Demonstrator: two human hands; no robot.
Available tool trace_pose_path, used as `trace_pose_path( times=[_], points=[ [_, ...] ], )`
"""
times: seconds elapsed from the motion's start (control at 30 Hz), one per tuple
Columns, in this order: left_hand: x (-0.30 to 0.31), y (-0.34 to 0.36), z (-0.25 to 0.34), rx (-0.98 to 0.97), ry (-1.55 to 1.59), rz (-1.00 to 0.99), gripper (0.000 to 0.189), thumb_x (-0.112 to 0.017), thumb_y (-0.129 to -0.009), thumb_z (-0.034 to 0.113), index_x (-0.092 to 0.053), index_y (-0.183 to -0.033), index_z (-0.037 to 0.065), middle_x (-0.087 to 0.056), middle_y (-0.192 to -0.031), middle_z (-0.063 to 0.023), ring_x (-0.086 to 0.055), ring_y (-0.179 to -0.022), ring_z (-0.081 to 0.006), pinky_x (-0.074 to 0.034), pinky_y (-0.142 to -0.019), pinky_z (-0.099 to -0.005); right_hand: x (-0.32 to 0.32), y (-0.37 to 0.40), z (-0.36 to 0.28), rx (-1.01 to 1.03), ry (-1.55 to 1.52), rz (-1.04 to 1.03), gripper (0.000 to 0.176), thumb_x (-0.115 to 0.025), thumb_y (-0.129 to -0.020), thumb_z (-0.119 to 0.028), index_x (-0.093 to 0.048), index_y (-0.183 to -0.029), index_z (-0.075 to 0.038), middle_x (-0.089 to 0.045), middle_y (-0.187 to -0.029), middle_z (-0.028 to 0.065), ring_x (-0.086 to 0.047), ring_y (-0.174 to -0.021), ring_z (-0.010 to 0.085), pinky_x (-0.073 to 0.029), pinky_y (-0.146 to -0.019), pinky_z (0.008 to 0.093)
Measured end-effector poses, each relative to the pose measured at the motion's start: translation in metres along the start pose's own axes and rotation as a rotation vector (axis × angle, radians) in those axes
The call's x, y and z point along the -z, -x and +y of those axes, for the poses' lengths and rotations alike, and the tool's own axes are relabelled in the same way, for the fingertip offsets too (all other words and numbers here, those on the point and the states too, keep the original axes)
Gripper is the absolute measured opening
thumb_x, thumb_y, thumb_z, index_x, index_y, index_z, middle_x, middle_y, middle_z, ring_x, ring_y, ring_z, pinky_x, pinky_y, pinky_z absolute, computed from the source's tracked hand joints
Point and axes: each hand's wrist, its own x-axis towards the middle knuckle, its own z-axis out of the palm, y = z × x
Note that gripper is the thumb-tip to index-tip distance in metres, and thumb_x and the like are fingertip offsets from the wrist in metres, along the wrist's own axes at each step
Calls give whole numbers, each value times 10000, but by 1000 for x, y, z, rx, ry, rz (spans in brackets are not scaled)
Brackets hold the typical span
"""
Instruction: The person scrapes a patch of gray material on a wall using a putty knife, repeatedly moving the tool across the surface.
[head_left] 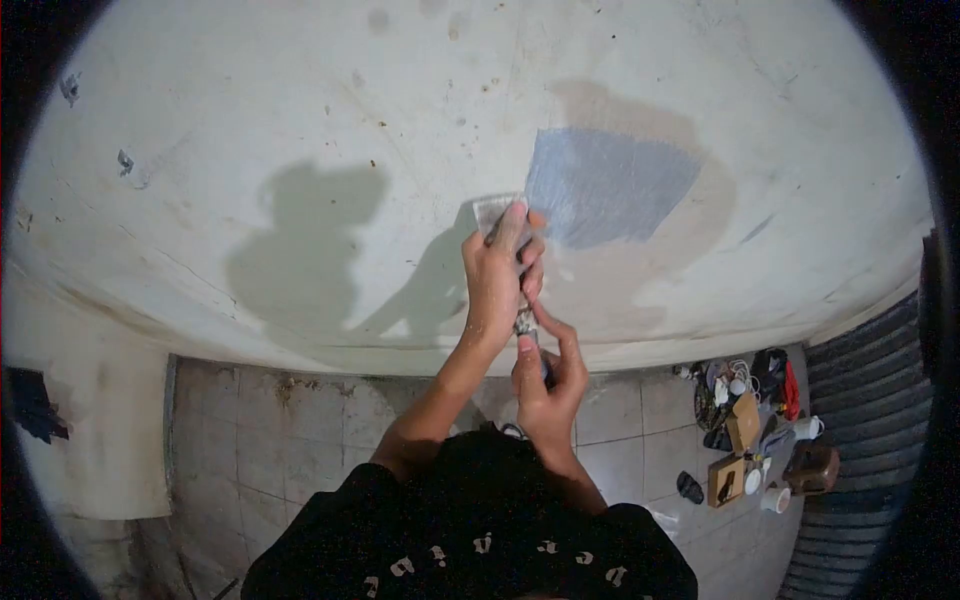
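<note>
My left hand (492, 275) is closed round a putty knife, thumb lying up along it. Its broad, pale-smeared blade (490, 212) rests close against the white wall (440, 120). Right of the blade is a grey patch (615, 185) of coating with brushed-looking edges. Just below, my right hand (550, 390) is closed on a putty-smeared handle (526, 322), thumb on top and index finger reaching up to the left hand. Whether both hands hold one tool I cannot tell. Pale dust or putty marks both hands.
Small chips (125, 162) and cracks mark the wall. A tiled floor (300, 420) runs below. At the right lie tools, cardboard boxes (726, 480), a white cup (808, 428), a bucket (776, 498), a sandal (690, 487) and a brown stool (812, 468), beside a ribbed shutter (865, 400).
</note>
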Motion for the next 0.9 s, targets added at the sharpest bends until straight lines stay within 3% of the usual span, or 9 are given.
trace_pose_path(
  times=[0.03, 0.07, 0.17, 0.27, 0.37, 0.53, 0.67, 0.77, 0.9],
  points=[
    [-4, -2, 6, -32, 14, -13, 348, -542, -971, 355, -567, -924, 11, -409, -583, 7, -373, -381, -86, -294, -368, -243, 0, -1, -8, -31, -8, -5, 334, -545, -955, -62, -515, -1274, 31, -521, -775, 9, -454, -598, 41, -359, -535, 213],
    [-7, -3, 9, -57, 29, -24, 356, -542, -971, 357, -569, -917, 6, -409, -582, 7, -373, -378, -85, -286, -364, -241, -1, -4, -19, -77, -22, -3, 332, -542, -951, -44, -517, -1271, 43, -567, -965, 67, -502, -706, 62, -427, -625, 230],
    [-3, 2, 0, -61, 22, -10, 351, -540, -972, 352, -571, -912, 8, -421, -593, 3, -378, -376, -83, -281, -357, -242, -1, -1, 3, 37, 20, 28, 318, -535, -962, -71, -527, -1271, 3, -461, -586, -49, -384, -480, 25, -283, -443, 202],
    [-3, 2, 4, -3, 25, 2, 346, -539, -973, 346, -568, -912, 7, -425, -598, 2, -383, -381, -81, -286, -355, -243, -2, -2, 1, 50, 13, 20, 315, -542, -962, -75, -527, -1266, 6, -461, -585, -50, -383, -482, 21, -283, -445, 200],
    [-12, -1, 18, -93, 34, -59, 348, -541, -972, 350, -570, -912, 8, -424, -593, 3, -381, -374, -83, -284, -352, -241, -5, -6, -7, 54, -8, 29, 313, -543, -960, -66, -525, -1264, 7, -466, -586, -49, -387, -490, 20, -287, -449, 197],
    [-1, 0, 1, -11, 10, -3, 354, -537, -972, 346, -564, -909, -1, -422, -589, 7, -382, -380, -83, -276, -351, -240, -3, -3, 8, 109, 32, 27, 319, -540, -967, -81, -510, -1275, -7, -465, -580, -55, -382, -491, 20, -280, -450, 197],
    [-20, -2, 25, -140, 32, -69, 353, -537, -972, 353, -560, -909, 6, -414, -577, 11, -367, -364, -86, -272, -340, -247, -6, -12, -16, 38, -8, 28, 314, -541, -967, -92, -521, -1271, -20, -456, -566, -60, -377, -481, 22, -272, -445, 198],
    [-5, 2, 1, 2, 31, 17, 359, -547, -966, 356, -560, -920, 0, -422, -593, 7, -386, -387, -84, -284, -356, -243, 0, -4, -5, 29, 4, 17, 317, -547, -965, -100, -524, -1271, -22, -457, -572, -58, -376, -480, 22, -268, -442, 199],
    [-25, -1, 28, -103, 21, -48, 365, -543, -969, 360, -559, -922, -1, -407, -581, 9, -375, -383, -82, -282, -353, -246, 0, -13, -19, 49, -36, 18, 317, -549, -960, -88, -527, -1269, -22, -474, -602, -51, -393, -486, 20, -276, -439, 200]
  ],
)
